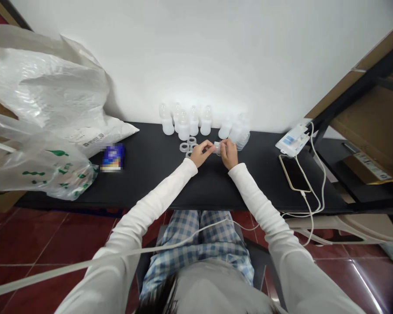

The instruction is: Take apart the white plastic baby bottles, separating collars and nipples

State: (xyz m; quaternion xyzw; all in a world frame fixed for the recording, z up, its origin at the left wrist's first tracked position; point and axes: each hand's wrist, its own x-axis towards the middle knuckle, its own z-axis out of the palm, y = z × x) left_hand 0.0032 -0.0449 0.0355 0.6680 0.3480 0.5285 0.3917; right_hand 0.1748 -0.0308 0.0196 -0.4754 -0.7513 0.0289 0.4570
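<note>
A small translucent white plastic piece [217,145] is held between my hands; its exact kind is too small to make out. My left hand [202,152] pinches it from the left, thumb and fingertips together. Curled fingers of my right hand [229,154] grip it from the other side. Close to my left hand lie several translucent white rings [184,147], partly hidden by it. Behind them stand several white baby bottles with clear domed caps [183,128]. Beyond my right hand are more white bottles [225,127] and some clear caps [243,138], partly covered by the hand.
On the black table [150,174], a blue box [112,158] lies at left beside large white plastic bags [52,87]. At right are a phone [294,173] on a charging cable and a white-and-blue packet [293,139]. A white wall rises behind. Another cable crosses my lap.
</note>
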